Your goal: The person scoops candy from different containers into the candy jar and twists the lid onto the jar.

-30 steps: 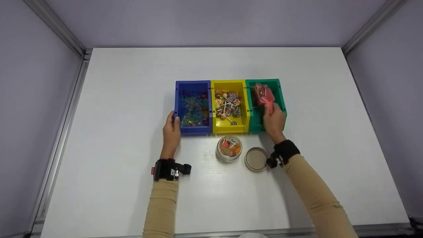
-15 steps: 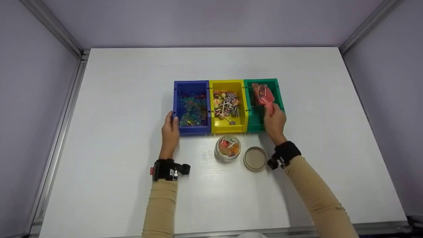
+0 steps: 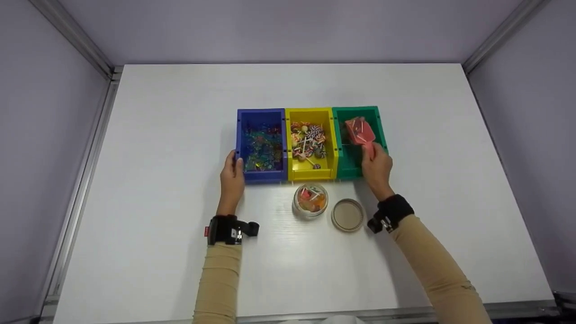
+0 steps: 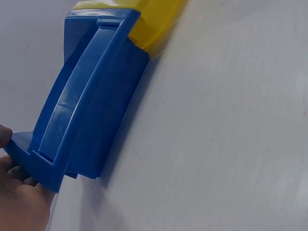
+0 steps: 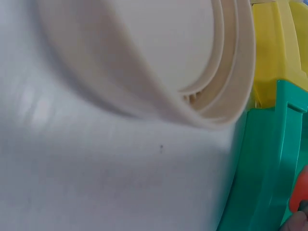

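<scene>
Left grip holds blue bin at its 8 o'clock. Yellow bin has lollipops, filled jar at its 6 o'clock; lid at jar's 4 o'clock. Scoop, in or just above green bin, held by right grip.

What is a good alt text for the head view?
A person's right grip holds a loaded pink scoop at the green bin; the left grip holds the blue bin. An open candy jar and beige lid lie nearby.
</scene>
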`<move>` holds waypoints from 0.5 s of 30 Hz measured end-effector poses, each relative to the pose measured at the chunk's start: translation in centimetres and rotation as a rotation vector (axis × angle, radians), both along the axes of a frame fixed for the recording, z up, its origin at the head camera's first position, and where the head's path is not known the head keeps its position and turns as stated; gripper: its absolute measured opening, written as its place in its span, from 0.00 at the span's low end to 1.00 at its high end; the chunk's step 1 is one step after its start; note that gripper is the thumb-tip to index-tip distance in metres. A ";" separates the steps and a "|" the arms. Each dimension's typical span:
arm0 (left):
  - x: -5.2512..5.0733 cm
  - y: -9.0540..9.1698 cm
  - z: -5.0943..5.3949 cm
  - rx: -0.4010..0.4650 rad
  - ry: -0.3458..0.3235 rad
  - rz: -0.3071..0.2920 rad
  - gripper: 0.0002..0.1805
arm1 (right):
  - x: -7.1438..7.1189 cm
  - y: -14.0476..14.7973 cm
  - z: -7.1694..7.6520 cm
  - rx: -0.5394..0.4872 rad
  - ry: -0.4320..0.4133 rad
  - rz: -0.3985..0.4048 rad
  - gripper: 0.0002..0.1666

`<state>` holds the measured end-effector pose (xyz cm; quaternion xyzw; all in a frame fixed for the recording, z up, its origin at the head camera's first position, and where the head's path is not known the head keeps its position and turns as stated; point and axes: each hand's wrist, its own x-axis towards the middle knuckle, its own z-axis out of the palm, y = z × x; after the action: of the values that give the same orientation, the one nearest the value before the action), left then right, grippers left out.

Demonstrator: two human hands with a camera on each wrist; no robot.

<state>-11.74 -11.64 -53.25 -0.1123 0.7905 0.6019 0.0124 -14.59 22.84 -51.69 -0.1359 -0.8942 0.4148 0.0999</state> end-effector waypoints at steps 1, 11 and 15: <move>0.0 0.0 0.0 0.003 0.004 -0.001 0.28 | 0.1 0.1 0.0 0.005 0.006 0.005 0.19; 0.2 0.0 0.0 -0.024 0.026 0.010 0.27 | 1.4 0.4 0.5 0.002 0.032 0.037 0.18; 0.2 0.1 0.1 -0.019 0.021 0.004 0.28 | 1.9 0.5 0.6 0.011 0.069 0.046 0.17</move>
<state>-11.57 -11.58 -53.19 -0.1076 0.7960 0.5956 0.0017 -12.64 23.33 -51.08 -0.1005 -0.8953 0.4165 0.1217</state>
